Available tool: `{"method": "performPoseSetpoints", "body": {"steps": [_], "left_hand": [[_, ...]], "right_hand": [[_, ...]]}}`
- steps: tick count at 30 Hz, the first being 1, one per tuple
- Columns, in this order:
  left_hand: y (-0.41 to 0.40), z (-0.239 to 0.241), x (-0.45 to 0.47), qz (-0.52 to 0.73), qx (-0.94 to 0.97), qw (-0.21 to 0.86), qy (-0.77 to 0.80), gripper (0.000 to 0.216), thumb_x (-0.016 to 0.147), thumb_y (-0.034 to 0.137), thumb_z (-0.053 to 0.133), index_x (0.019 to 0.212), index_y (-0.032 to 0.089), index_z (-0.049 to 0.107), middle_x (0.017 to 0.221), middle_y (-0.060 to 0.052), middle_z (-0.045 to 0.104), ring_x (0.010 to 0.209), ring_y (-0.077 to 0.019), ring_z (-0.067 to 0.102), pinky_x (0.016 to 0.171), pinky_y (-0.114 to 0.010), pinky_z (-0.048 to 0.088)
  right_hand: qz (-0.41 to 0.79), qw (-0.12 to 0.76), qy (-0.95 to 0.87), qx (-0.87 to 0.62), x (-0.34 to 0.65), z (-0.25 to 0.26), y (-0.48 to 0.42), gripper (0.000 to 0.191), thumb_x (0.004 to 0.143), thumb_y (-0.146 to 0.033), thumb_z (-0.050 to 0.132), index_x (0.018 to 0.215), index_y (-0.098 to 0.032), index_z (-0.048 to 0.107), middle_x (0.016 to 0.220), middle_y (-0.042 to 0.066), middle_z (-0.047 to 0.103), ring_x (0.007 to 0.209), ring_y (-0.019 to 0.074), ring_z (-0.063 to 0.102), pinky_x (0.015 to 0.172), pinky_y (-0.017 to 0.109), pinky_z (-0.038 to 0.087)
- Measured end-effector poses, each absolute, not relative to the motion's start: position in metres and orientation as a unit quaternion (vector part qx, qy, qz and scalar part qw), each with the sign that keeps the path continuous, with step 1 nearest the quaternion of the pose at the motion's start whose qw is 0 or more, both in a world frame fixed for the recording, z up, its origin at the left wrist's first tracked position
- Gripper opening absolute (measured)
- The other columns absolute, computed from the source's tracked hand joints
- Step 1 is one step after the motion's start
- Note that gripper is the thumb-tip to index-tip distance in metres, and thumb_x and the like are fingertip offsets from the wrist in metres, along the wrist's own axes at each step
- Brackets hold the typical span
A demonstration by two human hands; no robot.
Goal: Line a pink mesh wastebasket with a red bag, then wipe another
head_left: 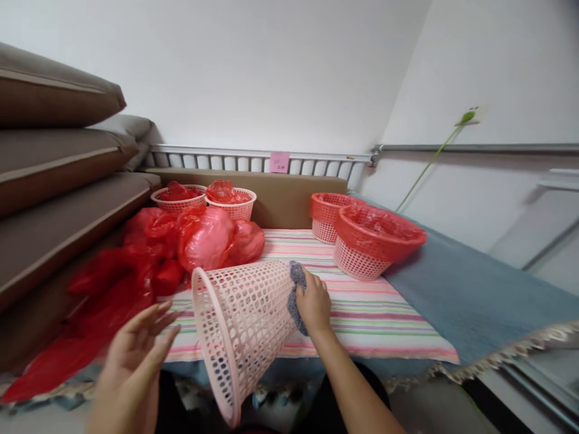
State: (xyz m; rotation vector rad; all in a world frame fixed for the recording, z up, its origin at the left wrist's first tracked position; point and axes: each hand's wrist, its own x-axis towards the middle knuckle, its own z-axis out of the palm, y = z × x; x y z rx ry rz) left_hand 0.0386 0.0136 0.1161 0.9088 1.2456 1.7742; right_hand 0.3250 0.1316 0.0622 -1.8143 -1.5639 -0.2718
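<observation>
A pale pink perforated basket [239, 325] lies on its side, its open rim facing me and its base pointing away. My right hand [313, 304] is closed on a grey-blue cloth [296, 283] and presses it against the basket's base. My left hand [136, 358] hovers just left of the basket's rim, fingers spread, holding nothing. Both rest over a striped cloth [371, 307].
A heap of red plastic bags [181, 247] lies to the left. Two pink baskets [203, 202] lined with red bags stand at the back, two red-lined baskets [375, 238] at the right. Stacked brown cushions [54, 181] rise at left; a blue blanket [474, 289] lies at right.
</observation>
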Motion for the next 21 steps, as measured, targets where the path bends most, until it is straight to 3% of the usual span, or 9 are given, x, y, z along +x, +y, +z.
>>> {"method": "performPoseSetpoints", "body": {"steps": [2,6,12,21], "left_hand": [[0.024,0.113,0.053,0.653,0.358,0.441,0.501,0.063,0.067,0.037,0.073,0.124,0.029,0.047,0.135,-0.004,0.049,0.122,-0.0272,0.045,0.102,-0.039,0.038],[0.041,0.087,0.079,0.601,0.373,0.551,0.442,0.103,0.052,0.038,0.081,0.137,0.015,0.028,0.141,-0.022,0.038,0.123,-0.0367,0.044,0.097,-0.044,0.042],[0.036,0.092,0.109,0.549,0.432,0.611,0.372,0.068,0.071,0.021,0.068,0.133,0.023,0.04,0.131,-0.01,0.055,0.123,-0.0269,0.048,0.106,-0.04,0.033],[0.023,0.084,0.114,0.539,0.382,0.663,0.352,0.071,0.073,0.019,0.068,0.136,0.021,0.036,0.129,-0.01,0.057,0.122,-0.026,0.048,0.107,-0.04,0.031]], "right_hand": [[-0.109,0.354,-0.606,-0.704,0.324,0.063,0.132,0.044,0.081,-0.013,0.046,0.125,-0.015,0.048,0.109,0.008,0.059,0.1,0.0227,0.049,0.088,0.031,0.036],[-0.12,0.354,-0.603,-0.704,0.324,0.062,0.134,0.044,0.081,-0.014,0.048,0.124,-0.015,0.049,0.108,0.009,0.06,0.098,0.023,0.049,0.085,0.032,0.037],[-0.132,0.369,-0.611,-0.687,0.327,0.056,0.131,0.043,0.08,-0.013,0.047,0.123,-0.014,0.05,0.109,0.009,0.06,0.097,0.0229,0.05,0.086,0.032,0.037],[-0.11,0.397,-0.612,-0.675,0.324,0.056,0.125,0.042,0.08,-0.013,0.046,0.122,-0.015,0.05,0.109,0.008,0.06,0.098,0.023,0.049,0.087,0.034,0.038]]}}
